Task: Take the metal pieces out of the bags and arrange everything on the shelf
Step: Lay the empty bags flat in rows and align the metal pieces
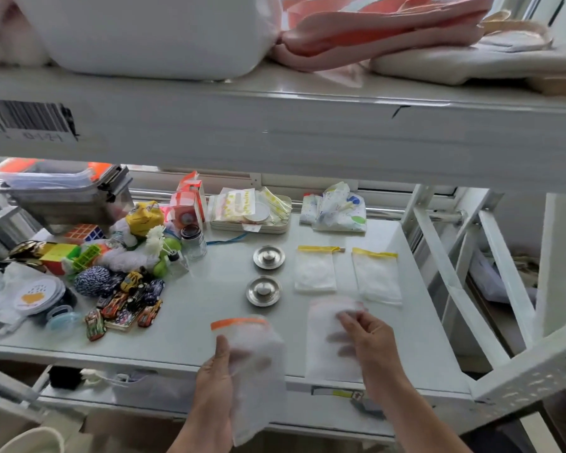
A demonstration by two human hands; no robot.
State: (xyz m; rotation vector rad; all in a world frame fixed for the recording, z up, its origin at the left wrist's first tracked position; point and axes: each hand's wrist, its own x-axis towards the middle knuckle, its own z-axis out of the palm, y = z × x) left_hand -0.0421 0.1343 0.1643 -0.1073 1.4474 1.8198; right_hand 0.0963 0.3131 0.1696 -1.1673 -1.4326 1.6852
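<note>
Head view: left hand [218, 371] grips an orange-topped bag [252, 364], right hand [370, 341] pinches a blurred bag [327, 351]; two metal pieces [264, 290] sit at twelve o'clock, so lay both bags flat beside them.
</note>
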